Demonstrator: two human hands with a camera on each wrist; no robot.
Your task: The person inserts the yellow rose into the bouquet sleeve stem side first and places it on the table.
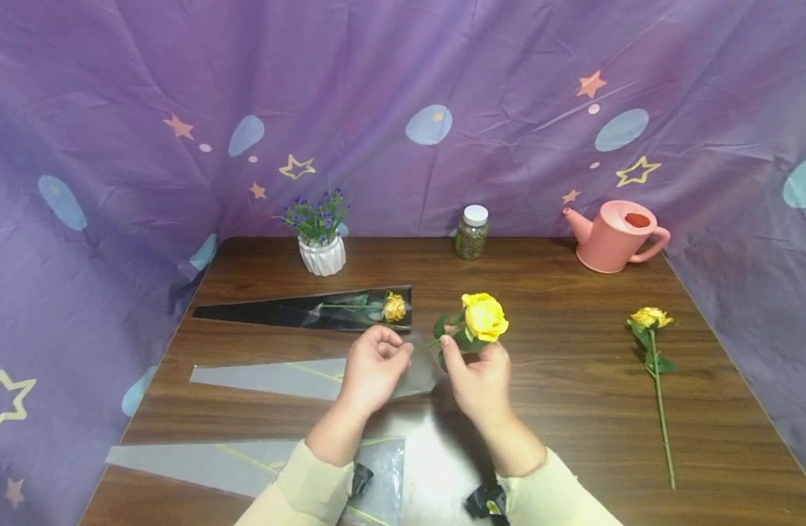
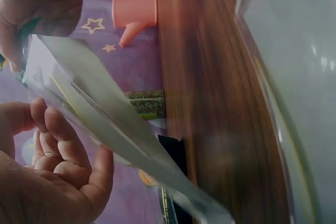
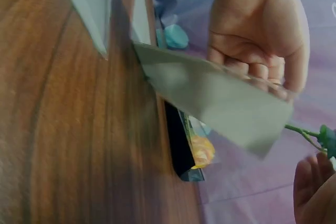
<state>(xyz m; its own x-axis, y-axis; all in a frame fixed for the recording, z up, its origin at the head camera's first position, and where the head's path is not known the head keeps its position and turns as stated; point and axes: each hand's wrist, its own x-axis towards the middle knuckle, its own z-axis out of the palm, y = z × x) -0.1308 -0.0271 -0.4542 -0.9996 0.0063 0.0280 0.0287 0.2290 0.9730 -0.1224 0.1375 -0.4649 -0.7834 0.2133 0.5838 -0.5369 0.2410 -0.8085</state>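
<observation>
My left hand [image 1: 376,369] pinches the wide end of a long, tapering flower sleeve [image 1: 264,376] with a whitish back and yellow line. In the left wrist view the sleeve [image 2: 100,95] slants up off the table, its edge between thumb and forefinger. My right hand [image 1: 478,376] holds a yellow rose [image 1: 484,318] by the stem just under the bloom, thumb on top. The rose's stem [image 3: 299,129] runs to the sleeve's wide mouth in the right wrist view; its lower part is hidden by the sleeve.
Left of my hands lie a black sleeve [image 1: 264,310] holding another yellow rose [image 1: 394,307] and, nearer, a whitish sleeve [image 1: 192,460]. A loose rose [image 1: 659,394] lies right. Behind stand a potted plant [image 1: 322,256], lidded jar [image 1: 471,237] and pink watering can [image 1: 609,241].
</observation>
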